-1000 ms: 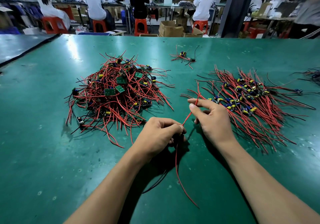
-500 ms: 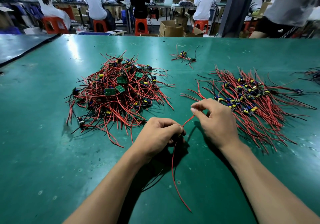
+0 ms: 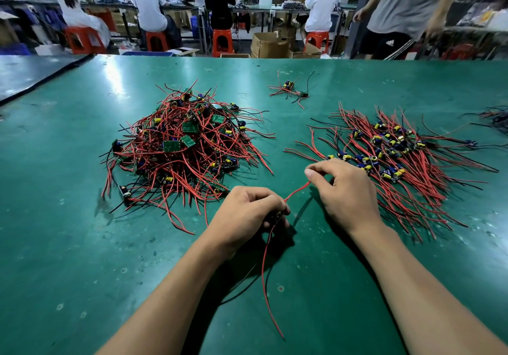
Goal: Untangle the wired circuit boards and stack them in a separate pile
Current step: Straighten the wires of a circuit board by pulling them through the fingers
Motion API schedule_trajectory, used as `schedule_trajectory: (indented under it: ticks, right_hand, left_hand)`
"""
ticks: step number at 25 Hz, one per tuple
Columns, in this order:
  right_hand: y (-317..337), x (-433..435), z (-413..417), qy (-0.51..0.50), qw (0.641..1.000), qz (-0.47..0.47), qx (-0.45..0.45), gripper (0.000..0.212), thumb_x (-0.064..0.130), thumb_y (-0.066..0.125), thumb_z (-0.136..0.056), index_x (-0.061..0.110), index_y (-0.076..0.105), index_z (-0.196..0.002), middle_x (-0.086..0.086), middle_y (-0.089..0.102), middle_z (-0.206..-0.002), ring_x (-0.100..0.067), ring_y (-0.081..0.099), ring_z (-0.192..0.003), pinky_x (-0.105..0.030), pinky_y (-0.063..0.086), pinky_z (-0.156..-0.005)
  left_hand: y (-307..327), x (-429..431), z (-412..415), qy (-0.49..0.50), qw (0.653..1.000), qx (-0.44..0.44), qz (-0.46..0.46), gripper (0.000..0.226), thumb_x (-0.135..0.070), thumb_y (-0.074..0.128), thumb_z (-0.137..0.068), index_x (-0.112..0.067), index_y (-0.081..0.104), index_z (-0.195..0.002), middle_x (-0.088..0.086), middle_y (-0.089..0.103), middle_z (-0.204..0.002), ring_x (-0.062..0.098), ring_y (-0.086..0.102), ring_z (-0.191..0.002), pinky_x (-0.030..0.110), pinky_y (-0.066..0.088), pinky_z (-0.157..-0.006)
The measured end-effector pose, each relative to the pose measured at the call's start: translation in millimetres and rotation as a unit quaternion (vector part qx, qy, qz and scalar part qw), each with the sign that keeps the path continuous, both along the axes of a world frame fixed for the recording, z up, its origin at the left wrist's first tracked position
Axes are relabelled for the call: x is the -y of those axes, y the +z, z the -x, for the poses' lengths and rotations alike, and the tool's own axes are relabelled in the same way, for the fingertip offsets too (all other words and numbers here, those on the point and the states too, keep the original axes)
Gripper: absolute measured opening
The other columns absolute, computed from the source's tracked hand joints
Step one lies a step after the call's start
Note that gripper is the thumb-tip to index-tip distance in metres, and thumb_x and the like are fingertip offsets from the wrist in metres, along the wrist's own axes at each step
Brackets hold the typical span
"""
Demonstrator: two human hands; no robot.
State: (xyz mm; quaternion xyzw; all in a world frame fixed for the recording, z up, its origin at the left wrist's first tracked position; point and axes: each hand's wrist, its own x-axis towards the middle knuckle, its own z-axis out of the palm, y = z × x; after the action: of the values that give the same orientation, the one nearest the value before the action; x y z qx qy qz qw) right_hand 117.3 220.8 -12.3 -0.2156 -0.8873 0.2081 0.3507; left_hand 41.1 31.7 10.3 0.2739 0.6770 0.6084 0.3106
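A long red wire (image 3: 264, 277) hangs loose across the near part of the green desk (image 3: 68, 258), its free end trailing toward the viewer. It runs up into the left hand (image 3: 247, 211), which is curled into a loose fist, fingers (image 3: 277, 203) pressed together around a small circuit board that is almost wholly hidden inside the grip. From that fist a short stretch of red wire (image 3: 298, 189) rises at a slant to the right hand (image 3: 346, 192), whose thumb and forefinger pinch it while the other fingers curl under, above the desk.

Just behind the right hand lies the sorted pile (image 3: 398, 156): boards with yellow and blue parts in a band through the middle, their red and black wires fanned out roughly side by side. Behind the left hand, well apart from that pile, sits the tangled heap (image 3: 181, 148), a mound of red wires with green boards showing on top.

Farther back, between the two, a small knot of wires (image 3: 288, 90) lies alone. At the right edge more wires (image 3: 494, 115) are partly cut off.

Beyond the desk, people sit on orange stools (image 3: 222, 42) at other benches, and cardboard boxes (image 3: 268, 45) stand on the floor.
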Motion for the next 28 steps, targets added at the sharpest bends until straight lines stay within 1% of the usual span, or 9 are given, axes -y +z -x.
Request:
schedule_trajectory:
  ticks: [5, 7, 10, 12, 14, 16, 20, 22, 28]
  right_hand:
    - [-4.2, 1.8, 3.8, 0.002, 0.998, -0.010, 0.059, 0.018, 0.041, 0.062, -0.094, 0.027, 0.073, -0.096, 0.011, 0.073, -0.097, -0.018, 0.065, -0.086, -0.036, 0.052, -0.076]
    - [-4.6, 1.1, 8.5, 0.010, 0.993, 0.116, -0.016, 0.016, 0.033, 0.067, -0.093, 0.020, 0.076, -0.094, 0.009, 0.072, -0.082, -0.014, 0.064, -0.070, -0.030, 0.050, -0.067]
    - [3.6, 7.6, 12.8, 0.045, 0.898, 0.415, -0.138, 0.015, 0.030, 0.072, -0.091, 0.017, 0.075, -0.084, 0.008, 0.066, -0.067, -0.008, 0.049, -0.046, -0.022, 0.036, -0.044]
    - [8.7, 13.1, 13.0, 0.088, 0.837, 0.526, -0.123, 0.024, 0.041, 0.078, -0.080, 0.018, 0.072, -0.076, 0.002, 0.063, -0.071, -0.009, 0.045, -0.046, -0.022, 0.030, -0.045]
    - [12.0, 20.1, 11.3, 0.150, 0.795, 0.585, -0.056, 0.042, 0.050, 0.084, -0.063, 0.014, 0.074, -0.083, -0.005, 0.060, -0.078, -0.010, 0.044, -0.048, -0.021, 0.030, -0.046]
    - [11.4, 29.0, 9.5, 0.215, 0.774, 0.594, 0.041, 0.056, 0.050, 0.085, -0.064, 0.007, 0.073, -0.098, -0.007, 0.060, -0.082, -0.010, 0.048, -0.054, -0.020, 0.033, -0.045]
    - [11.8, 42.2, 7.6, 0.259, 0.750, 0.604, 0.079, 0.031, 0.032, 0.076, -0.084, 0.014, 0.075, -0.108, -0.001, 0.069, -0.076, -0.008, 0.059, -0.055, -0.015, 0.036, -0.046]
    - [13.2, 43.9, 8.9, 0.250, 0.743, 0.619, 0.049, 0.023, 0.025, 0.075, -0.084, 0.012, 0.076, -0.102, -0.004, 0.070, -0.075, -0.011, 0.060, -0.051, -0.014, 0.037, -0.042]
    - [12.0, 49.9, 12.3, 0.198, 0.788, 0.584, -0.004, 0.021, 0.032, 0.083, -0.069, 0.017, 0.068, -0.068, 0.000, 0.049, -0.056, -0.008, 0.035, -0.043, -0.017, 0.025, -0.040]
  left_hand:
    - [-3.1, -2.0, 2.5, 0.009, 1.000, 0.022, -0.019, 0.020, -0.006, 0.060, -0.087, -0.006, 0.072, -0.071, 0.011, 0.070, -0.063, 0.010, 0.054, -0.050, 0.013, 0.040, -0.047]
    - [-5.2, -2.9, 3.6, 0.021, 0.999, 0.032, -0.030, 0.021, -0.007, 0.061, -0.088, -0.009, 0.073, -0.071, 0.013, 0.071, -0.066, 0.011, 0.054, -0.052, 0.014, 0.040, -0.048]
    - [-8.6, -3.5, 4.8, 0.026, 0.999, 0.023, -0.035, 0.019, -0.012, 0.062, -0.091, -0.011, 0.074, -0.076, 0.011, 0.074, -0.073, 0.008, 0.053, -0.052, 0.015, 0.041, -0.052]
    - [-10.1, -3.1, 5.8, 0.027, 0.999, 0.017, -0.037, 0.016, -0.016, 0.063, -0.092, -0.011, 0.074, -0.082, 0.010, 0.075, -0.077, 0.007, 0.053, -0.053, 0.015, 0.042, -0.053]
    - [-10.7, -3.1, 6.3, 0.030, 0.999, 0.017, -0.040, 0.015, -0.016, 0.062, -0.093, -0.010, 0.074, -0.086, 0.011, 0.075, -0.078, 0.007, 0.054, -0.053, 0.015, 0.042, -0.053]
    - [-10.4, -3.1, 5.7, 0.034, 0.998, 0.020, -0.048, 0.016, -0.013, 0.061, -0.093, -0.011, 0.075, -0.085, 0.010, 0.075, -0.077, 0.008, 0.055, -0.054, 0.017, 0.042, -0.054]
    - [-9.9, -2.3, 4.2, 0.038, 0.998, 0.029, -0.049, 0.023, -0.008, 0.058, -0.092, -0.014, 0.076, -0.079, 0.011, 0.073, -0.073, 0.017, 0.053, -0.058, 0.029, 0.042, -0.061]
    - [-9.2, -2.4, 4.1, 0.031, 0.997, 0.043, -0.051, 0.024, -0.009, 0.058, -0.093, -0.014, 0.077, -0.079, 0.013, 0.072, -0.072, 0.021, 0.051, -0.060, 0.033, 0.040, -0.064]
    - [-7.0, -0.9, 6.9, 0.029, 0.996, 0.066, -0.054, 0.027, -0.009, 0.059, -0.092, -0.013, 0.076, -0.073, 0.013, 0.071, -0.068, 0.013, 0.052, -0.051, 0.027, 0.038, -0.059]
